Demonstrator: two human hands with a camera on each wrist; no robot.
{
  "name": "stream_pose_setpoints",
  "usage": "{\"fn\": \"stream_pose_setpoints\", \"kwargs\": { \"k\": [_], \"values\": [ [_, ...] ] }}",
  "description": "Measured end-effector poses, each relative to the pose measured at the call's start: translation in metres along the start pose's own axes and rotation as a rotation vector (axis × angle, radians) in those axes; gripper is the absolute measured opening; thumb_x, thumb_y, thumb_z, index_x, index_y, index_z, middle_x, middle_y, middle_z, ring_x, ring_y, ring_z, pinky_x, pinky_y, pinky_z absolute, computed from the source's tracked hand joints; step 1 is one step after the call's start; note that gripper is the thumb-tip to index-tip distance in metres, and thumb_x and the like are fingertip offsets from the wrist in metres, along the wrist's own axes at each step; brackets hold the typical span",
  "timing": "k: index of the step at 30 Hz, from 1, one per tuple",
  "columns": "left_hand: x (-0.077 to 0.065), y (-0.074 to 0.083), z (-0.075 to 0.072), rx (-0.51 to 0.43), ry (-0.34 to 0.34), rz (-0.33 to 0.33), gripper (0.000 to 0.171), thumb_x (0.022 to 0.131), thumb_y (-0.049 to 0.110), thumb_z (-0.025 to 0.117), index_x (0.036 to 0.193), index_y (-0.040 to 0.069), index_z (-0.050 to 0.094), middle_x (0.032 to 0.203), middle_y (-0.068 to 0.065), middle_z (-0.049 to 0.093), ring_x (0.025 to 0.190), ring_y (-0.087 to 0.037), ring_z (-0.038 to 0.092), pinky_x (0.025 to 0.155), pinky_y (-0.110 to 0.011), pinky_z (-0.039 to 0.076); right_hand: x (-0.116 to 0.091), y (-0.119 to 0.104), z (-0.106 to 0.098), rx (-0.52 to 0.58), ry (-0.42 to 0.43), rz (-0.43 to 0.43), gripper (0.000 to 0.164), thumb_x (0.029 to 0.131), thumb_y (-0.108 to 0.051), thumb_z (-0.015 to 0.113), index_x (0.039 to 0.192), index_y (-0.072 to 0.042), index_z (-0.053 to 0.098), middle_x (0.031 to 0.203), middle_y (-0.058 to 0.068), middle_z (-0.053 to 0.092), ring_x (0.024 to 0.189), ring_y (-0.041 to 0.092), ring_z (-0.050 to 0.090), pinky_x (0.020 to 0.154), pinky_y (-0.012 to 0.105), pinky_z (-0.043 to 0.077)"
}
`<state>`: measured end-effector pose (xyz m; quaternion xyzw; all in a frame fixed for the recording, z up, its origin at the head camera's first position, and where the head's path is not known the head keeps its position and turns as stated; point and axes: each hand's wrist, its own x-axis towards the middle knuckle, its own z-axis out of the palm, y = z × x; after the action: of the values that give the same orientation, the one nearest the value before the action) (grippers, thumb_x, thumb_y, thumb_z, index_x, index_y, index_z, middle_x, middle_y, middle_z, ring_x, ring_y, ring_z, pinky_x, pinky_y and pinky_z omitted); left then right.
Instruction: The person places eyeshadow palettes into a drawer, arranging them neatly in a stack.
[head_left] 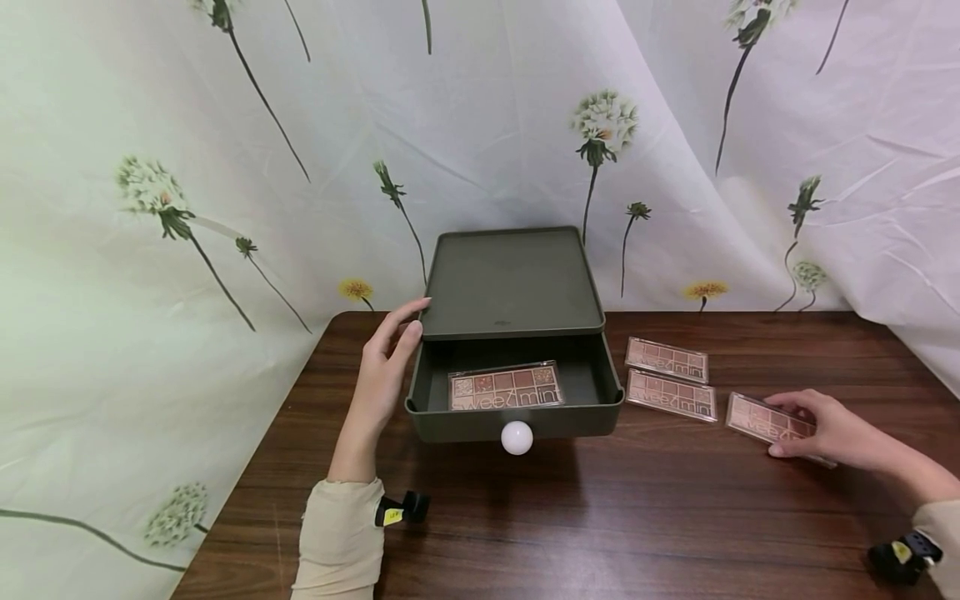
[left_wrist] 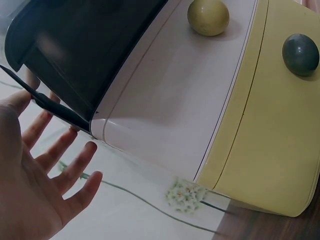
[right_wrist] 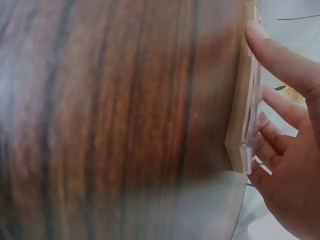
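A dark green top drawer [head_left: 457, 427] with a white knob [head_left: 517, 437] stands pulled out of a small drawer cabinet [head_left: 517, 279]. Inside it lies an eyeshadow palette [head_left: 506, 387] with a clear lid, leaning toward the drawer front. My left hand [head_left: 378, 375] rests at the cabinet's left side, thumb and fingertips by the upper edge; in the left wrist view its fingers are spread and fairly straight. Over to the right, my right hand [head_left: 840, 429] grips another eyeshadow palette [head_left: 757, 418] by its long edges, thumb on the near side, fingers on the far side.
Two more palettes, a farther one [head_left: 667, 358] and a nearer one [head_left: 671, 395], lie on the dark wooden table [head_left: 637, 517] right of the cabinet. Below the green drawer are a white drawer [left_wrist: 165, 85] and a yellow drawer [left_wrist: 265, 125]. A dandelion-print cloth [head_left: 495, 125] hangs behind.
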<state>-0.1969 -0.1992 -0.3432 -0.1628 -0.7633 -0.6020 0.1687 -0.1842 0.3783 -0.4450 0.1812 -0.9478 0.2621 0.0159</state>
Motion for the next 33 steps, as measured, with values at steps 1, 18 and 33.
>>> {"fn": "stream_pose_setpoints", "kwargs": {
  "k": [1, 18, 33],
  "values": [
    [0.0, 0.0, 0.0, 0.0, 0.001, 0.0, 0.035, 0.105, 0.018, 0.05, 0.14, 0.016, 0.057, 0.138, 0.002, 0.053, 0.103, -0.017, 0.05, 0.09, -0.029, 0.038, 0.0, -0.001, 0.0, -0.009, -0.007, 0.007, 0.061, 0.066, -0.017, 0.092, 0.115, 0.006, 0.064, 0.101, 0.009, 0.057, 0.087, -0.001, 0.044, 0.071, 0.023, 0.038],
    [-0.001, 0.002, 0.0, 0.006, 0.009, -0.008, 0.036, 0.105, 0.018, 0.05, 0.14, 0.016, 0.057, 0.134, 0.001, 0.055, 0.097, -0.015, 0.049, 0.087, -0.028, 0.038, 0.005, -0.012, -0.005, -0.049, 0.008, 0.019, 0.059, 0.068, -0.024, 0.092, 0.113, 0.005, 0.067, 0.105, 0.017, 0.063, 0.089, -0.001, 0.048, 0.073, 0.019, 0.04],
    [-0.001, 0.003, 0.0, 0.005, 0.017, -0.003, 0.035, 0.105, 0.017, 0.051, 0.139, 0.015, 0.058, 0.137, 0.002, 0.054, 0.101, -0.016, 0.05, 0.089, -0.028, 0.038, 0.003, -0.046, -0.017, -0.046, 0.009, 0.021, 0.06, 0.075, -0.029, 0.088, 0.123, -0.001, 0.065, 0.11, 0.013, 0.062, 0.088, 0.003, 0.05, 0.069, 0.023, 0.042]
  ]
}}
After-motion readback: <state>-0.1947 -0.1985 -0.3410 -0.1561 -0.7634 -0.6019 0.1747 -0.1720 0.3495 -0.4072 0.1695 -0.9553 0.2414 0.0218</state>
